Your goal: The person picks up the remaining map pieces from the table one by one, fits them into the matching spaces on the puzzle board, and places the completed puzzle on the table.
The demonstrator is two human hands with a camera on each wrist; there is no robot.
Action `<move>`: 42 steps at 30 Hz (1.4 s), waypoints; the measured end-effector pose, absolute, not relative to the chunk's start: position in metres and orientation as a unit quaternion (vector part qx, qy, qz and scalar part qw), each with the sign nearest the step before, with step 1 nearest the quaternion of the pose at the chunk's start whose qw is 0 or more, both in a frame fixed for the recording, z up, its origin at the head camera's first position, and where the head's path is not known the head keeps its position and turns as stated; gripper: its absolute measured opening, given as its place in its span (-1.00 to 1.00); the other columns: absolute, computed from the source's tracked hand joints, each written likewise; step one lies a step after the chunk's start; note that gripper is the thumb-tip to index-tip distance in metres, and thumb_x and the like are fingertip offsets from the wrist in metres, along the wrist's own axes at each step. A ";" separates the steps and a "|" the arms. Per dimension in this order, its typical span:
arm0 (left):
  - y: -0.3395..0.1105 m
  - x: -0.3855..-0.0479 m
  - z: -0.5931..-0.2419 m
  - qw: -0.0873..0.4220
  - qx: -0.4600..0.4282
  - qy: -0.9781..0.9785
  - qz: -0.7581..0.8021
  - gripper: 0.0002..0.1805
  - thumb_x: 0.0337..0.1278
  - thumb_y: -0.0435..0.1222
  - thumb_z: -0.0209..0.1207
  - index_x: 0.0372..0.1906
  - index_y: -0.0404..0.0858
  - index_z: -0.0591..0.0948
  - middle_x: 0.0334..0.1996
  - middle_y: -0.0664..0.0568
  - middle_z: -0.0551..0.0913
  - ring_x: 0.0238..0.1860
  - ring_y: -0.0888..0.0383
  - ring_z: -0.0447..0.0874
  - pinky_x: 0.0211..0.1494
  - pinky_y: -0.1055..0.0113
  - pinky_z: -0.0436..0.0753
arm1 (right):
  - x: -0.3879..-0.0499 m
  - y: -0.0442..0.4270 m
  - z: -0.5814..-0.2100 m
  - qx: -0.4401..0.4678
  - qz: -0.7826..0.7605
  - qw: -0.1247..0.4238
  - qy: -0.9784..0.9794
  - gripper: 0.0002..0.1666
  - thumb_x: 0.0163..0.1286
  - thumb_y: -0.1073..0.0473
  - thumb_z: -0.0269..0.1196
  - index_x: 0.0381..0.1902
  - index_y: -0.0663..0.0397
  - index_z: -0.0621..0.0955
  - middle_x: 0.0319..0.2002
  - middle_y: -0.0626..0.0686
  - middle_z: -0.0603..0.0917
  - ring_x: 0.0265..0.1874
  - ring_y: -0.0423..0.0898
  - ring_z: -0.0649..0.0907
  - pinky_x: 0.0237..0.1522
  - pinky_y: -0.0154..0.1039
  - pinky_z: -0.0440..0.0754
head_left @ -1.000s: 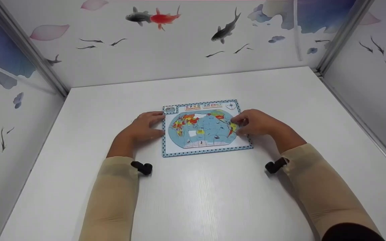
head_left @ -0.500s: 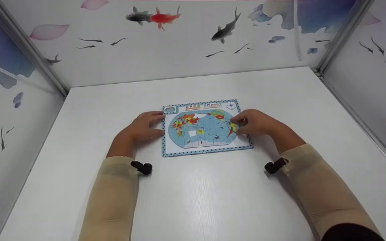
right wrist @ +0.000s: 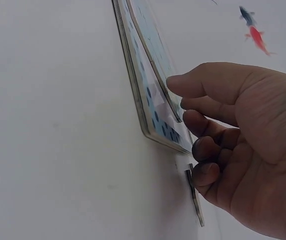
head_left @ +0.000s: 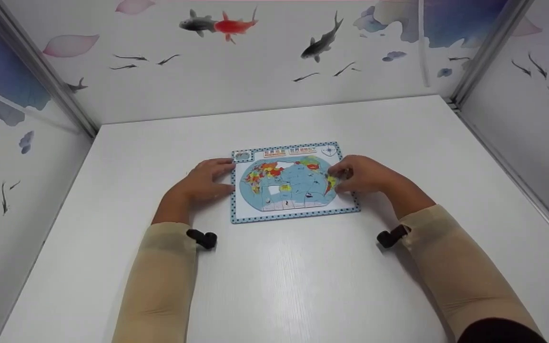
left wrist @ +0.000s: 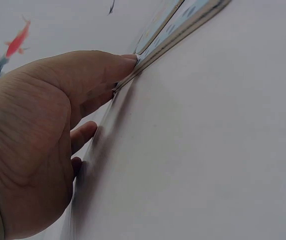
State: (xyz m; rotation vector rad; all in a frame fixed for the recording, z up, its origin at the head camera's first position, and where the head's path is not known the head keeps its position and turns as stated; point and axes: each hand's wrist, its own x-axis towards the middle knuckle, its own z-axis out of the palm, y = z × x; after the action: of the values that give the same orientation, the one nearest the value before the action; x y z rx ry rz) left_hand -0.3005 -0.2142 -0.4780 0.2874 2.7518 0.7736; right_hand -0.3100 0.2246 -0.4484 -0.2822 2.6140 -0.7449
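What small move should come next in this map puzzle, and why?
Probably the right hand should pick up what looks like a loose piece beside the board: its map shows a white gap, and the left hand touches the board's edge.

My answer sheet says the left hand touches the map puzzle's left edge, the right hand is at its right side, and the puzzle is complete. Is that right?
Not quite: the map puzzle is not complete, as white gaps in it show in the head view. The rest stands.
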 end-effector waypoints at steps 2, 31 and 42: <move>-0.214 -0.300 -0.478 0.135 0.097 0.949 0.269 -0.17 0.31 0.10 0.31 0.65 0.30 0.32 0.73 0.35 0.11 0.81 0.00 -0.17 0.78 -0.29 0.03 | -0.310 0.225 -0.448 -0.096 -0.273 0.202 0.936 -0.35 0.33 0.03 0.51 0.39 -0.17 0.67 0.17 -0.01 0.64 0.14 0.05 0.56 0.18 -0.09 0.62; -0.215 -0.302 -0.477 0.135 0.112 0.952 0.251 -0.17 0.32 0.13 0.27 0.66 0.24 0.31 0.73 0.28 0.14 0.80 -0.02 -0.13 0.78 -0.26 0.04 | -0.327 0.288 -0.431 -0.053 -0.282 0.151 0.946 -0.43 0.47 -0.02 0.39 0.41 -0.23 0.65 0.22 0.04 0.63 0.15 0.09 0.53 0.02 -0.11 0.62; -0.213 -0.300 -0.476 0.135 0.101 0.952 0.257 -0.17 0.32 0.10 0.30 0.66 0.26 0.31 0.73 0.30 0.14 0.80 -0.01 -0.13 0.78 -0.27 0.06 | -0.330 0.296 -0.432 -0.045 -0.272 0.169 0.946 -0.47 0.44 -0.05 0.41 0.34 -0.21 0.68 0.23 0.08 0.65 0.14 0.11 0.56 0.02 -0.11 0.65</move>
State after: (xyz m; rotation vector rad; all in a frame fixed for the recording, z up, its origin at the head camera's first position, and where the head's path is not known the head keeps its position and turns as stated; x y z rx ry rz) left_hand -0.2999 -0.2130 -0.4759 0.2939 2.7570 0.7444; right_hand -0.3296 0.2962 -0.4324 -0.1269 2.6901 -0.7721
